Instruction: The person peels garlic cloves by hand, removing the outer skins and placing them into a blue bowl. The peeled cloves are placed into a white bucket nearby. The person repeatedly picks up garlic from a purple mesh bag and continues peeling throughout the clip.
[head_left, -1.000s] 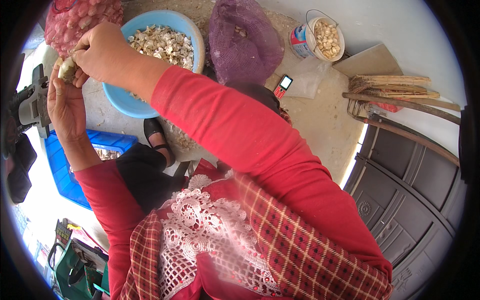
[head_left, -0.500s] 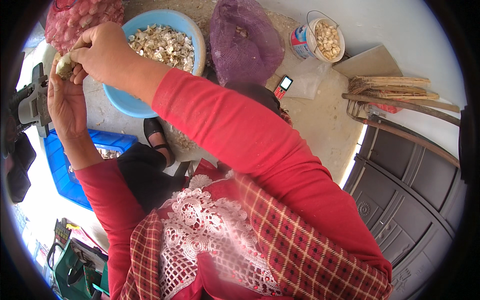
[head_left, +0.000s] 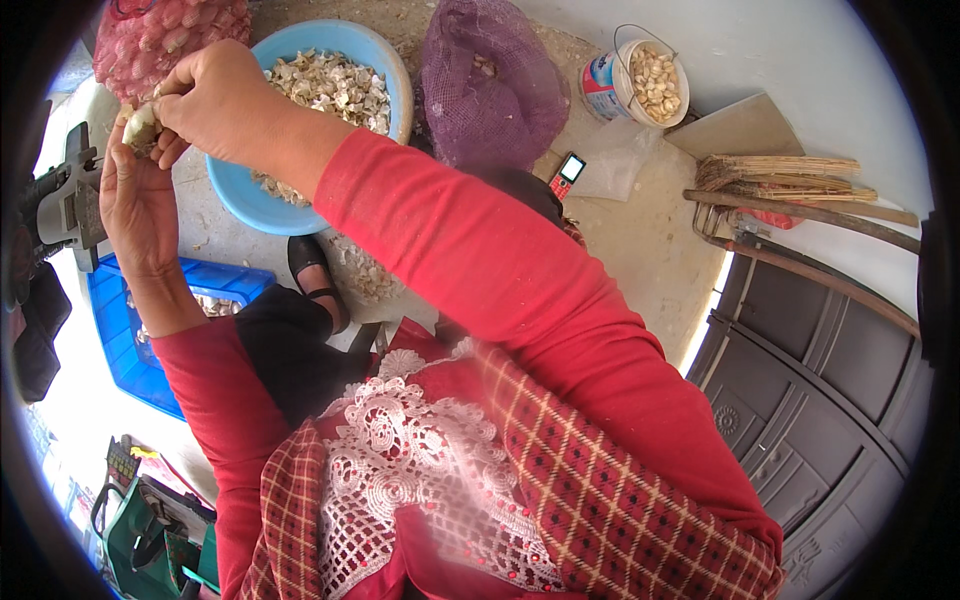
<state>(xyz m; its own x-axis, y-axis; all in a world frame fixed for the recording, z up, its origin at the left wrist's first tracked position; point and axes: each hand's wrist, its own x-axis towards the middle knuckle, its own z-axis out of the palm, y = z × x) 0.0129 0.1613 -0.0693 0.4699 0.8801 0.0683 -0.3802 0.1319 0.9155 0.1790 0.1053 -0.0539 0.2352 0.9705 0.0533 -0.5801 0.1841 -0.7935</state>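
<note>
Both hands, left hand (head_left: 135, 205) and right hand (head_left: 215, 100), pinch one garlic bulb (head_left: 140, 125). Blue basin (head_left: 240, 205) is heaped with peels, but the red mesh sack (head_left: 170, 40) looks pretty full.

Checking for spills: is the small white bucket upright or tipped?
Upright: the small white bucket shows its open top, with pale pieces inside.

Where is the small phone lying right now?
In the head view, the phone lies on the ground at upper centre, just below the purple mesh bag and left of the small white bucket.
</note>
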